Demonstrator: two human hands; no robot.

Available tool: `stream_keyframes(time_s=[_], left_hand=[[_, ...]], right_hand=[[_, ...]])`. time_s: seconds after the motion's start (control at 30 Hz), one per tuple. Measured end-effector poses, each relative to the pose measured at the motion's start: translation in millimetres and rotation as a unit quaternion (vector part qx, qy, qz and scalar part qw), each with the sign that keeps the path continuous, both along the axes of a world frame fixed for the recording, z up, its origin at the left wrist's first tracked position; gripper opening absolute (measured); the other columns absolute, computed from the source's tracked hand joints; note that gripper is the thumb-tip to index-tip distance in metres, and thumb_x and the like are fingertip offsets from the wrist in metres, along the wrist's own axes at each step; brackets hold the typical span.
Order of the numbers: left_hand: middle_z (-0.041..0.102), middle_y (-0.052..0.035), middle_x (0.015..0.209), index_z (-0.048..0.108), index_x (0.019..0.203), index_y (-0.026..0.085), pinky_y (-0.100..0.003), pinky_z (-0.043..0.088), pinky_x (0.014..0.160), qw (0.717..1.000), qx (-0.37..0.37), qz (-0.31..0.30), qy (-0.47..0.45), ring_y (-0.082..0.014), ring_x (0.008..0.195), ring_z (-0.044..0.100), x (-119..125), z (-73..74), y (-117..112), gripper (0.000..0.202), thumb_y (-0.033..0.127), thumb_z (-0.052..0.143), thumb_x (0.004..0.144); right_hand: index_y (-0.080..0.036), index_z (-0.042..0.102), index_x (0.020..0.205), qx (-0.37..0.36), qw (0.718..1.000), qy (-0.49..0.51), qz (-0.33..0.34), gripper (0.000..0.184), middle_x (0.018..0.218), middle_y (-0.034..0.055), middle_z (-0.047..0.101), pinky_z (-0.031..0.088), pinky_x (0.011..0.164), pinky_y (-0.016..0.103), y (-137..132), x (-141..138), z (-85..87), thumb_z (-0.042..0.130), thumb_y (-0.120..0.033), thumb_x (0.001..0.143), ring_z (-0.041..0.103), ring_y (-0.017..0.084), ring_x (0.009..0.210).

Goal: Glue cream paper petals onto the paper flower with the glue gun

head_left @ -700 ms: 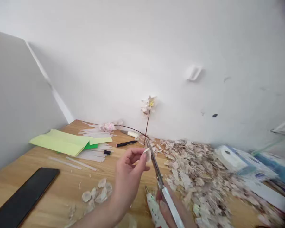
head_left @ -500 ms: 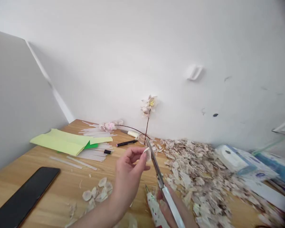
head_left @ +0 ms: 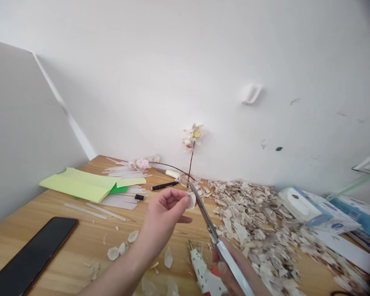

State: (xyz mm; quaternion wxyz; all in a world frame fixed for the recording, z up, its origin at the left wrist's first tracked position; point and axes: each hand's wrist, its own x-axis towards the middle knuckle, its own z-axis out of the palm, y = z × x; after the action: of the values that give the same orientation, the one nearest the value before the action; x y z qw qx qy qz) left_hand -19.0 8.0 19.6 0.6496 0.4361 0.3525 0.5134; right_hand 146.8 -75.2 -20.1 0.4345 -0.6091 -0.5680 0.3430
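Observation:
Between thumb and fingertips, my left hand (head_left: 168, 209) pinches a small whitish petal (head_left: 191, 200), thin and slightly see-through. A pair of scissors (head_left: 205, 216) with pale handles is in my right hand (head_left: 231, 263); the blades point up and away, right beside the petal. Whether the blades touch it I cannot tell. Below them lies a glue gun (head_left: 203, 271) with a speckled white body, partly hidden by my right hand. Several loose petals (head_left: 168, 257) are scattered on the wooden table (head_left: 89, 242) around my left forearm.
A big heap of dried petals (head_left: 259, 222) covers the right side, beside a tissue pack (head_left: 317, 209). Flower stems (head_left: 191, 162) stand and lean at the back. Yellow paper (head_left: 83, 183), glue sticks (head_left: 120, 201), a black marker (head_left: 164, 186) and a phone (head_left: 33, 255) lie leftward.
My left hand has shifted slightly left and turned, showing more of the petal's face. My right hand with the scissors has moved a little right and down. More loose petals show near the forearm.

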Motion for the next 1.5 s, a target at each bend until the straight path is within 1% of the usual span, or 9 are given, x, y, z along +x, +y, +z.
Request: stream_keyframes(time_s=[0.17, 0.27, 0.47, 0.63, 0.77, 0.93, 1.07, 1.3, 1.5], left_hand=[[0.069, -0.0078, 0.085, 0.062, 0.075, 0.014, -0.022, 0.055, 0.056, 0.991, -0.046, -0.124, 0.027, -0.0205, 0.083, 0.068, -11.8, 6.5, 6.8, 0.020, 0.032, 0.069, 0.070], [0.070, -0.0066, 0.084, 0.062, 0.073, 0.015, -0.020, 0.053, 0.053, 0.982, -0.050, -0.173, 0.061, -0.0185, 0.076, 0.069, -12.9, 5.4, 8.1, 0.020, 0.033, 0.069, 0.069], [0.064, -0.0002, 0.061, 0.061, 0.066, 0.015, -0.021, 0.051, 0.050, 0.933, -0.043, -0.304, 0.185, -0.0174, 0.067, 0.068, -0.5, -11.5, 2.8, 0.011, 0.024, 0.066, 0.066], [0.063, 0.0004, 0.057, 0.061, 0.065, 0.015, -0.022, 0.050, 0.051, 0.900, -0.043, -0.362, 0.241, -0.0163, 0.062, 0.066, 10.3, -25.1, -2.2, 0.006, 0.021, 0.063, 0.065], [0.063, 0.0009, 0.061, 0.059, 0.071, 0.016, -0.024, 0.051, 0.051, 0.908, -0.038, -0.342, 0.237, -0.0182, 0.064, 0.067, 11.7, -27.4, -1.7, 0.011, 0.023, 0.064, 0.065], [0.066, -0.0030, 0.073, 0.054, 0.089, 0.018, -0.025, 0.052, 0.051, 0.952, -0.049, -0.250, 0.168, -0.0202, 0.072, 0.068, 19.4, -28.5, -6.9, 0.027, 0.024, 0.065, 0.066], [0.065, -0.0040, 0.077, 0.055, 0.085, 0.017, -0.025, 0.052, 0.051, 0.970, -0.078, -0.197, 0.116, -0.0205, 0.073, 0.068, 32.0, -30.6, -16.1, 0.030, 0.029, 0.070, 0.063], [0.064, -0.0025, 0.069, 0.060, 0.078, 0.014, -0.022, 0.051, 0.051, 0.992, -0.042, -0.099, 0.073, -0.0148, 0.067, 0.062, 36.5, -32.9, -17.3, 0.023, 0.030, 0.070, 0.064], [0.066, -0.0059, 0.078, 0.060, 0.082, 0.015, -0.026, 0.052, 0.057, 0.994, 0.028, -0.045, 0.096, -0.0178, 0.075, 0.062, 34.7, -29.8, -17.0, 0.021, 0.026, 0.068, 0.065]], right_hand=[[-0.021, 0.052, 0.067, -0.065, 0.986, 0.155, 0.018, 0.053, 0.043, -0.0095, 0.033, 0.021, 0.032, 0.017, 13.4, 9.0, -21.5, 0.056, -0.074, 0.061, 0.022, 0.005, 0.035], [-0.021, 0.052, 0.074, -0.071, 0.975, 0.209, -0.003, 0.055, 0.041, -0.0110, 0.032, 0.017, 0.032, 0.017, 17.9, 11.6, -25.4, 0.055, -0.074, 0.062, 0.018, 0.004, 0.033], [-0.022, 0.048, 0.077, -0.011, 0.987, 0.154, -0.054, 0.038, 0.063, -0.0013, 0.065, 0.028, 0.036, 0.019, 15.2, 9.9, -9.4, 0.070, -0.051, 0.064, 0.036, 0.006, 0.037], [-0.024, 0.045, 0.080, -0.016, 0.997, 0.073, -0.035, 0.032, 0.070, -0.0002, 0.067, 0.046, 0.052, 0.026, 14.6, 9.7, -10.6, 0.071, -0.030, 0.062, 0.059, 0.017, 0.058], [-0.024, 0.046, 0.076, -0.005, 0.995, 0.054, -0.081, 0.024, 0.066, -0.0015, 0.065, 0.050, 0.058, 0.030, 13.5, 6.1, -10.3, 0.067, -0.029, 0.064, 0.063, 0.019, 0.062], [-0.024, 0.046, 0.079, 0.093, 0.981, 0.062, -0.160, 0.027, 0.067, -0.0020, 0.066, 0.050, 0.051, 0.028, 12.4, -3.7, -17.0, 0.068, -0.033, 0.068, 0.063, 0.017, 0.055], [-0.025, 0.046, 0.081, 0.161, 0.958, 0.106, -0.213, 0.026, 0.068, -0.0031, 0.067, 0.051, 0.048, 0.026, 13.5, -10.8, -23.4, 0.069, -0.030, 0.069, 0.063, 0.015, 0.051], [-0.024, 0.049, 0.080, 0.218, 0.946, 0.071, -0.231, 0.023, 0.073, -0.0038, 0.067, 0.052, 0.060, 0.025, 15.0, -6.8, -23.3, 0.069, -0.023, 0.069, 0.066, 0.014, 0.062], [-0.024, 0.049, 0.078, 0.208, 0.946, 0.096, -0.229, 0.024, 0.069, -0.0044, 0.067, 0.050, 0.054, 0.024, 16.7, -13.7, -25.5, 0.070, -0.025, 0.066, 0.063, 0.013, 0.056]])
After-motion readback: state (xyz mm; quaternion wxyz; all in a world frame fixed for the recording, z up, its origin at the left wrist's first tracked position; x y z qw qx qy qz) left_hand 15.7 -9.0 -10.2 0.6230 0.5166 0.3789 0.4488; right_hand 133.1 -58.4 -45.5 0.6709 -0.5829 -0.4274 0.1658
